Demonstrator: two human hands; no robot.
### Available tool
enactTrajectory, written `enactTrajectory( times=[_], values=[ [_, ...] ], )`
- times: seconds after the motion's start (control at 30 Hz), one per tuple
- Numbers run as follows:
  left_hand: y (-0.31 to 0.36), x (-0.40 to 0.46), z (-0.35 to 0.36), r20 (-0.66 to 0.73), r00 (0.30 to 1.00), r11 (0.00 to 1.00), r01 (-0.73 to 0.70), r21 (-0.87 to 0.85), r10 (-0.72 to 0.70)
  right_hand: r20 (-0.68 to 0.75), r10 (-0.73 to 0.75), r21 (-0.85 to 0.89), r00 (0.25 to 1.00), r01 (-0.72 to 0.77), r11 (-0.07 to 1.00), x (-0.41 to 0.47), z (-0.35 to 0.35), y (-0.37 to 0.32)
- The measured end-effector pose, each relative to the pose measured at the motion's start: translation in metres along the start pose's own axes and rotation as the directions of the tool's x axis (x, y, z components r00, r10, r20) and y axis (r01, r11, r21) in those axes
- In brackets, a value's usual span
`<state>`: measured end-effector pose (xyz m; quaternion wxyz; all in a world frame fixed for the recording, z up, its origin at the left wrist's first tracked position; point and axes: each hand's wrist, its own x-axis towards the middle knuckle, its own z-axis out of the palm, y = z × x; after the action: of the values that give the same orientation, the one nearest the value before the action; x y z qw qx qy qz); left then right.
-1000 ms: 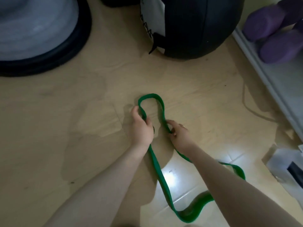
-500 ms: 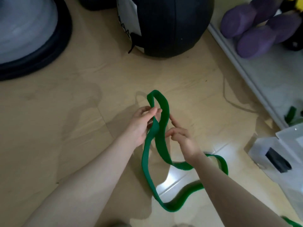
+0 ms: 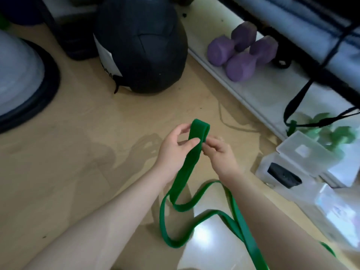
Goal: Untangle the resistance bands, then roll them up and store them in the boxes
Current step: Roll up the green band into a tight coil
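A long green resistance band is lifted at its far end, which is folded over into a small loop. My left hand pinches that fold between thumb and fingers. My right hand pinches the same fold from the right side. The band's remaining length trails down between my forearms and snakes in loops over the wooden floor. Clear plastic boxes stand at the right, one holding a rolled black band. A black band hangs over a white ledge beyond them.
A black medicine ball sits on the floor ahead. Two purple dumbbells lie on the white ledge at the right. A grey dome trainer with a black rim fills the left. Pale green things lie behind the boxes, blurred.
Both hands lifted the band's far end off the floor and folded its loop tight. The view swung up and right, bringing the boxes and dumbbells further into sight.
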<state>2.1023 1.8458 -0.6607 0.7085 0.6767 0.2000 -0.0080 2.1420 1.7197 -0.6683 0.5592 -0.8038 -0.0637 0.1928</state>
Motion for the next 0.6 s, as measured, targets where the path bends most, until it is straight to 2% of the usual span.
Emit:
enactTrajectory(
  times=[0.17, 0.23, 0.33, 0.5, 0.6],
  values=[
    [0.02, -0.01, 0.045, 0.049, 0.999, 0.993, -0.006, 0.114, 0.0, 0.055, -0.025, 0.261, 0.998, 0.009, 0.965, -0.022, -0.048, -0.004],
    [0.026, -0.013, 0.059, 0.088, 0.995, 0.963, -0.064, 0.262, 0.043, 0.052, 0.001, 0.327, 0.999, -0.018, 0.945, -0.029, -0.065, 0.001],
    [0.032, -0.02, 0.078, 0.167, 0.983, 0.895, -0.142, 0.422, 0.077, 0.004, 0.002, 0.334, 1.0, -0.003, 0.943, -0.039, -0.088, 0.011],
    [0.031, -0.026, 0.102, 0.159, 0.985, 0.843, -0.138, 0.52, 0.064, -0.031, -0.081, 0.41, 0.996, 0.086, 0.908, -0.047, -0.116, 0.033],
    [0.026, -0.026, 0.115, 0.175, 0.983, 0.801, -0.151, 0.579, 0.059, -0.047, -0.124, 0.348, 0.991, 0.132, 0.928, -0.049, -0.123, 0.042]
  ],
)
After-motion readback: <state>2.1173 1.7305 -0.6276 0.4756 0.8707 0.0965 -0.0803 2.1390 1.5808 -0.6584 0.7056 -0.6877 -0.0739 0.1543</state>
